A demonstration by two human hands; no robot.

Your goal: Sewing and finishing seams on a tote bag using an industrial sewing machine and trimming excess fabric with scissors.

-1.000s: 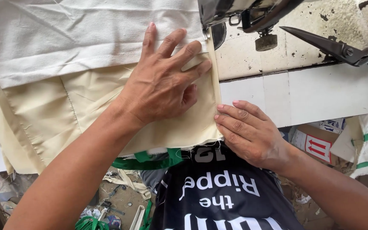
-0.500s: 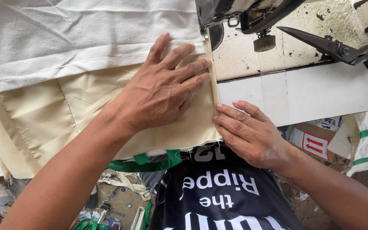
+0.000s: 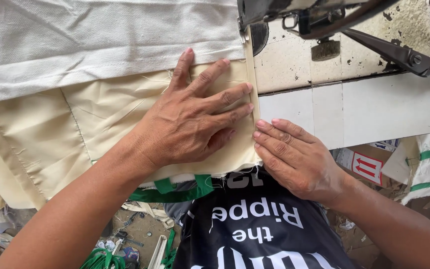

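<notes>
Since the earlier frame, left hand (image 3: 195,122) slid toward the sewing machine (image 3: 274,12), fingers flat on cream fabric (image 3: 100,119); right hand (image 3: 294,159), fingers extended, steadies the folded edge (image 3: 251,84), risking needle contact.

Cream fabric (image 3: 100,119) on sewing table (image 3: 374,104)

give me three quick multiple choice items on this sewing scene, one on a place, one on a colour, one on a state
1. Where do the scissors lie?
A. upper right on the machine table
B. on the floor
C. under the left hand

2. What colour is the cloth under the left hand?
A. red
B. cream
C. blue

3. How is the left hand?
A. clenched in a fist
B. lifted off the cloth
C. flat, fingers spread

Answers: 1 A, they rest on the table at upper right. 2 B, the pressed cloth is cream. 3 C, palm down while the right hand touches the folded edge.
</notes>
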